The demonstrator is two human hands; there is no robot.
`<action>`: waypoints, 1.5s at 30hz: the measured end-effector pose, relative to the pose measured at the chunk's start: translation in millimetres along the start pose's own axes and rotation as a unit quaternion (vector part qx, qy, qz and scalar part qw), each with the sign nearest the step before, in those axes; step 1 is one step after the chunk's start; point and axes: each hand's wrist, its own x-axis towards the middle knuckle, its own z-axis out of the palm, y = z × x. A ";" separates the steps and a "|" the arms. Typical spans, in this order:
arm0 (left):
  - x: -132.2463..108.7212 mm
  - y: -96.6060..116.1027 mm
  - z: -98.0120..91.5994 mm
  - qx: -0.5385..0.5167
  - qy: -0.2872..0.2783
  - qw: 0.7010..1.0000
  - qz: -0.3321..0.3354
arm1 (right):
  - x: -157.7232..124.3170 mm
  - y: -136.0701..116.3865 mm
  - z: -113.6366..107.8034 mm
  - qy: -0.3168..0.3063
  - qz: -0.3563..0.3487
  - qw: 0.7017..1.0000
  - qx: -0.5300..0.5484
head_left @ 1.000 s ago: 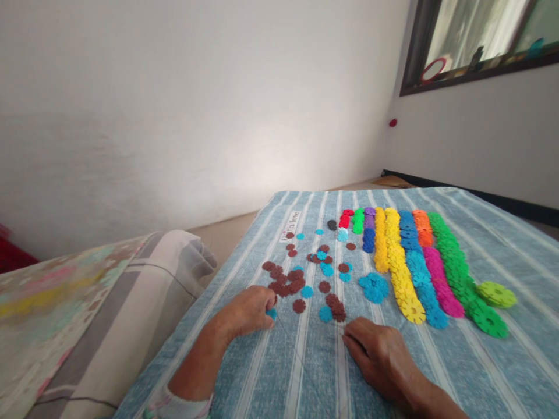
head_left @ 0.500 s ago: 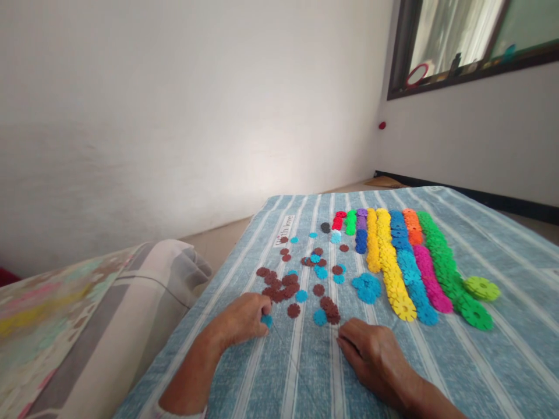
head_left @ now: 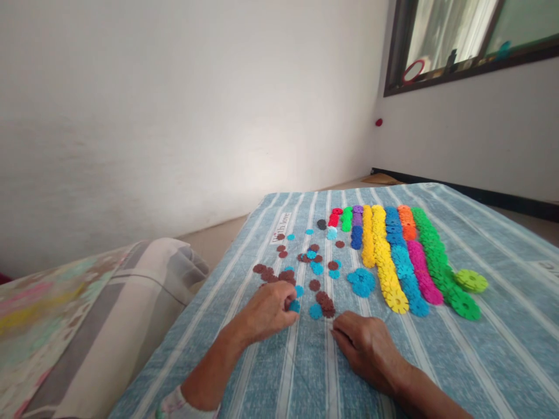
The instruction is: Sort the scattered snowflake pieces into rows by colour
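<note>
My left hand (head_left: pixel 271 311) pinches a blue notched plastic disc (head_left: pixel 294 305) at its fingertips, over the front of the loose pieces. My right hand (head_left: pixel 364 343) rests on the cloth with its fingers curled in; whatever they hold is hidden. Just beyond its fingertips lies a small heap of brown discs (head_left: pixel 325 304), with a loose blue disc (head_left: pixel 315 311) beside it. More brown discs (head_left: pixel 287 276) lie behind my left hand, partly covered by it. A cluster of blue discs (head_left: pixel 361 282) sits beyond my right hand.
Overlapping rows of discs run along the right: yellow (head_left: pixel 386 273), blue (head_left: pixel 406 267), magenta (head_left: pixel 423 273) and green (head_left: pixel 437 256). Short red, purple and orange rows stand farther back. A striped blue cloth (head_left: pixel 244 372) lies beneath. Folded bedding (head_left: pixel 144 302) is at the left.
My left hand has moved right with the blue disc and now covers some brown discs. My right hand stays closed in nearly the same place. The view has shifted slightly.
</note>
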 end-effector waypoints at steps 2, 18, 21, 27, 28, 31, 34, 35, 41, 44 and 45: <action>7.1 11.1 5.9 0.002 -0.009 1.000 0.016 | 0.4 0.4 0.3 -0.001 0.003 1.000 0.001; 29.8 21.5 35.8 0.066 -0.003 0.997 0.038 | 2.8 -0.7 -1.2 -0.007 -0.001 1.000 -0.014; 29.7 23.0 36.5 0.063 0.003 0.997 0.034 | 3.6 -1.6 -3.5 -0.011 0.004 1.000 -0.016; 27.0 8.6 18.6 0.064 0.033 0.997 0.006 | 4.1 -1.8 -5.2 -0.019 0.009 1.000 -0.009; 26.3 3.4 12.1 0.063 0.053 0.997 -0.005 | 4.0 -1.8 -5.2 -0.019 0.010 1.000 -0.011; 23.7 -11.6 -6.3 0.059 0.110 0.991 -0.044 | 3.4 -1.8 -4.9 -0.020 0.011 1.000 -0.012; 22.6 -19.1 -13.4 0.054 0.123 0.988 -0.071 | 2.7 -1.9 -5.0 -0.022 0.009 1.000 -0.006; 23.0 -19.3 -12.3 0.053 0.120 0.989 -0.070 | 2.6 -2.0 -5.2 -0.022 0.008 1.000 -0.006; 30.2 -6.8 10.3 0.067 0.078 0.994 -0.040 | 2.4 -2.5 -4.7 -0.010 0.003 1.000 -0.016; 33.6 -1.9 18.1 0.101 0.065 0.992 -0.034 | 2.5 -2.6 -3.9 -0.008 0.000 1.000 -0.018; 34.4 -1.3 19.3 0.109 0.062 0.991 -0.035 | 2.6 -2.6 -3.9 -0.008 0.000 1.000 -0.019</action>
